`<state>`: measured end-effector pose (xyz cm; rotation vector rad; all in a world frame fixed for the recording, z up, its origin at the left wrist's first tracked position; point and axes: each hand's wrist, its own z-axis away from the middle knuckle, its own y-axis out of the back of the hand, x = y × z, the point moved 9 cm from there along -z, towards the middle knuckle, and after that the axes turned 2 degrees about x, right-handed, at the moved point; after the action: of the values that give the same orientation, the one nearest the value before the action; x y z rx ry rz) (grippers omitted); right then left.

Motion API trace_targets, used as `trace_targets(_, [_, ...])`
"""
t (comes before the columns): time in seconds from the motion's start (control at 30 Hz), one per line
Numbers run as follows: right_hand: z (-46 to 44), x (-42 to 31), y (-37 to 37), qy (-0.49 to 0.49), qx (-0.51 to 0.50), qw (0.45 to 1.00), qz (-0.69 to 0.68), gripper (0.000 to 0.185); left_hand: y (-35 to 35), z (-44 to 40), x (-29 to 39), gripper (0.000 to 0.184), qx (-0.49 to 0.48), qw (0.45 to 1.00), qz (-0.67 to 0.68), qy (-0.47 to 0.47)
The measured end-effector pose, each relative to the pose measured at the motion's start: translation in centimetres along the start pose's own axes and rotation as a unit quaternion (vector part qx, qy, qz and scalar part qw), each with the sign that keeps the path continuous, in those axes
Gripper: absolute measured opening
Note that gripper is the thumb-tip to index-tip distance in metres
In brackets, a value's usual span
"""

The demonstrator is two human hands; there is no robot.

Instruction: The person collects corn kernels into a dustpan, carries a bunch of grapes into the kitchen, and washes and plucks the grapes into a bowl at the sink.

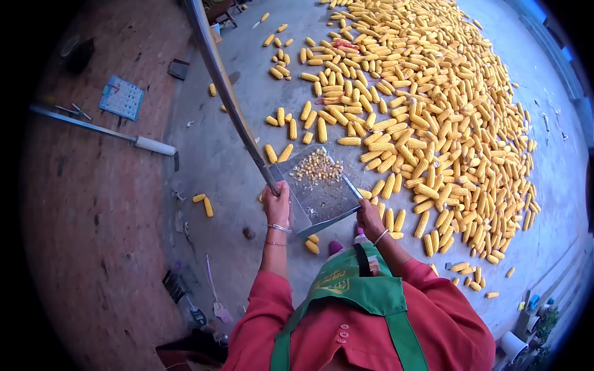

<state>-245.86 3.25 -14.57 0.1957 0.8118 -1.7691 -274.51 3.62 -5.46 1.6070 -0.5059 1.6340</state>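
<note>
A long-handled metal dustpan (318,209) is held in front of my body, its handle (232,99) slanting up to the top left. My left hand (276,203) is wrapped round the handle's lower end, beside the pan. On the opposite side, my right hand (369,217) grips the pan's edge, fingers closed. Loose corn kernels (317,167) and small bits of debris lie in the pan, heaped toward its far end. Husked corn cobs (388,185) lie on the floor close to my right hand.
A large spread of yellow corn cobs (445,117) covers the concrete floor (247,185) ahead and to the right. Scattered cobs (207,207) lie at left. A pole with a white end (154,145) and a blue patterned sheet (121,98) are on the reddish-brown surface.
</note>
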Motion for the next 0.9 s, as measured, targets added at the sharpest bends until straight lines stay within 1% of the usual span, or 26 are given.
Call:
trace_targets(0.03, [0.4, 0.7, -0.3, -0.024, -0.005, 1.0, 0.005, 0.027, 0.7, -0.1, 0.4, 0.014, 0.005, 1.0, 0.007, 0.013])
trace_targets(0.07, [0.8, 0.7, -0.4, -0.025, -0.008, 1.0, 0.006, 0.027, 1.5, -0.1, 0.6, 0.013, 0.011, 1.0, 0.013, 0.026])
trace_targets(0.1, [1.1, 0.4, -0.4, -0.01, -0.009, 1.0, 0.021, 0.027, 1.5, 0.3, 1.2, 0.013, 0.0, 0.998, 0.015, 0.06])
trace_targets(0.13, [1.2, 0.2, -0.4, 0.008, -0.009, 0.999, 0.037, 0.026, 1.3, 0.3, 1.1, 0.013, 0.001, 0.998, 0.014, 0.059])
trace_targets(0.2, [0.5, -0.5, 0.2, 0.025, 0.016, 0.999, 0.042, 0.027, 0.2, 1.2, 0.3, 0.013, -0.002, 0.993, 0.089, 0.076])
trace_targets(0.23, [0.2, -0.5, 0.5, 0.03, 0.018, 0.998, 0.047, 0.029, 0.0, 1.3, -0.1, 0.013, 0.008, 0.993, 0.077, 0.094])
trace_targets(0.27, [0.0, -0.8, 0.5, 0.033, 0.017, 0.998, 0.053, 0.031, 0.2, 1.5, 0.1, 0.013, 0.007, 0.992, 0.078, 0.095])
trace_targets(0.33, [3.4, -2.4, -0.7, 0.028, 0.0, 0.997, 0.073, 0.032, 1.1, 2.0, 3.3, 0.014, -0.001, 0.999, 0.022, 0.048])
trace_targets(0.37, [4.2, -2.1, -0.4, 0.016, 0.008, 0.999, 0.05, 0.03, 1.2, 2.5, 4.4, 0.015, -0.002, 0.999, 0.0, 0.042])
trace_targets(0.4, [4.7, -1.6, 0.1, 0.005, 0.017, 0.999, 0.029, 0.029, 1.0, 2.5, 3.7, 0.015, 0.0, 0.999, -0.002, 0.046])
trace_targets(0.47, [2.5, -0.7, 0.3, 0.021, 0.031, 0.999, 0.016, 0.029, 0.1, 1.4, 1.2, 0.016, 0.002, 0.998, 0.006, 0.062])
trace_targets(0.5, [1.7, -0.6, 0.0, 0.007, 0.02, 1.0, 0.011, 0.029, -0.3, 1.0, 2.3, 0.017, 0.002, 0.999, -0.038, -0.004])
trace_targets(0.53, [1.1, -0.3, -0.1, -0.013, 0.009, 1.0, 0.005, 0.029, -0.3, 0.3, 2.3, 0.017, 0.0, 0.999, -0.037, -0.009])
trace_targets(0.6, [1.7, 0.3, 0.9, -0.016, -0.003, 1.0, 0.015, 0.029, 0.5, 0.8, 1.2, 0.016, 0.0, 1.0, -0.005, 0.022])
trace_targets(0.63, [2.1, -0.3, 1.1, -0.006, 0.003, 0.999, 0.038, 0.03, 0.2, 1.3, 1.4, 0.015, -0.013, 0.997, 0.004, 0.07])
trace_targets(0.67, [1.8, -1.3, 0.9, 0.01, 0.005, 0.998, 0.06, 0.031, -0.1, 1.1, 1.1, 0.015, -0.011, 0.998, 0.004, 0.067])
trace_targets(0.7, [1.5, -1.7, 1.2, 0.027, 0.036, 0.998, 0.048, 0.031, -0.4, 1.0, 1.3, 0.015, -0.003, 0.999, 0.01, 0.045])
trace_targets(0.73, [1.3, -1.3, 1.3, 0.028, 0.039, 0.998, 0.046, 0.031, -0.8, 1.3, 1.3, 0.015, 0.002, 1.0, 0.014, 0.025])
trace_targets(0.77, [0.8, -0.5, 1.0, 0.019, 0.028, 0.999, 0.029, 0.031, -0.6, 1.1, 1.1, 0.015, -0.006, 0.999, 0.033, 0.035])
trace_targets(0.8, [0.5, 0.1, 0.3, 0.01, 0.016, 1.0, 0.012, 0.031, 0.1, 0.6, 1.8, 0.013, -0.007, 1.0, -0.006, 0.025])
trace_targets(0.83, [1.3, 0.1, -0.5, 0.013, 0.009, 0.999, 0.043, 0.031, 0.4, 0.5, 2.0, 0.012, -0.016, 0.998, 0.016, 0.052])
trace_targets(0.87, [1.6, -0.2, -0.6, 0.011, 0.006, 0.999, 0.044, 0.031, 0.8, 0.4, 2.1, 0.011, -0.024, 0.996, 0.036, 0.079])
trace_targets(0.9, [1.8, -0.5, -0.4, 0.018, 0.008, 0.998, 0.055, 0.03, 0.8, 0.6, 1.8, 0.011, -0.019, 0.996, 0.034, 0.079])
